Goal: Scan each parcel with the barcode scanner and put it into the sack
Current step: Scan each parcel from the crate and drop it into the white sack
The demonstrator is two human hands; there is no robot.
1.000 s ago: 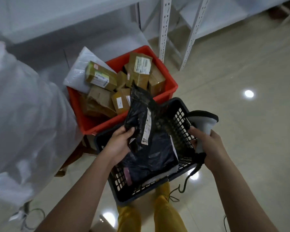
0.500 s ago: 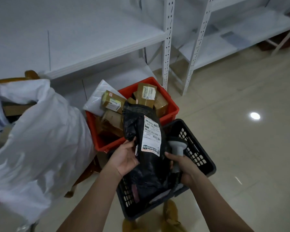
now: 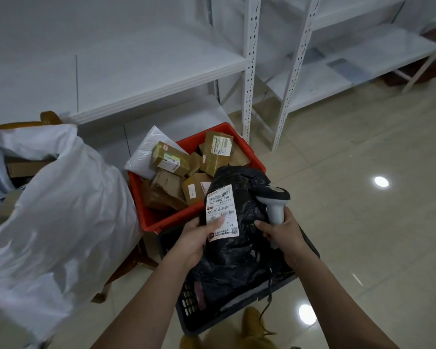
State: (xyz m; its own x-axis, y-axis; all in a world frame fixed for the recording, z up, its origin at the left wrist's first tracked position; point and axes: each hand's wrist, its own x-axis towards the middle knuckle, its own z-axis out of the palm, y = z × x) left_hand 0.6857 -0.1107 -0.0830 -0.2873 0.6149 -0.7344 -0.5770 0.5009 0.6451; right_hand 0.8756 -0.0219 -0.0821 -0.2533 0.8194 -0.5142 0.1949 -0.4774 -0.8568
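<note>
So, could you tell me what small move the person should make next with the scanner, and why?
Probably tilt the barcode scanner in the right hand toward the white label: the left hand holds the black parcel label-up, but the scanner's head sits beside it.

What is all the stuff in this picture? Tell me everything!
black parcel: one, black with a white label, held over the black basket
scanner: one, grey and black, right of the parcel
sack: one, white, at left
red crate: one, red, behind the basket
brown boxes: several, brown, in the red crate
white mailer: one, white, on the crate's left edge
black basket: one, black, under the parcel
shelves: white, at the back
left hand: holds the parcel
right hand: holds the scanner
</note>
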